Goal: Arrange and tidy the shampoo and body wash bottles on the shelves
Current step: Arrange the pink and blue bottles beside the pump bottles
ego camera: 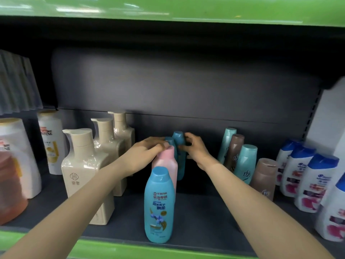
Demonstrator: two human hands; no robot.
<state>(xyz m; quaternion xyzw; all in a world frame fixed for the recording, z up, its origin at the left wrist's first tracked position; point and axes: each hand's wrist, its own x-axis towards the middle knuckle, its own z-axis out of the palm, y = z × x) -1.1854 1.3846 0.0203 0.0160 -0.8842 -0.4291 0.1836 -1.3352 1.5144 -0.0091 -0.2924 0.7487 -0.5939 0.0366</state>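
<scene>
A column of Rejoice bottles runs from the shelf's front to its back. A light blue bottle stands at the front, and a pink bottle is right behind it. Behind the pink one stand two teal bottles, one mostly hidden by my left hand and the rear one at the back. My left hand rests over the pink bottle's cap, fingers reaching the hidden teal cap. My right hand grips the rear teal bottle near its top.
Beige pump bottles stand left of the column, with white Pantene bottles further left. Teal and brown bottles are to the right, then white bottles with blue caps. The dark shelf floor has a green front edge.
</scene>
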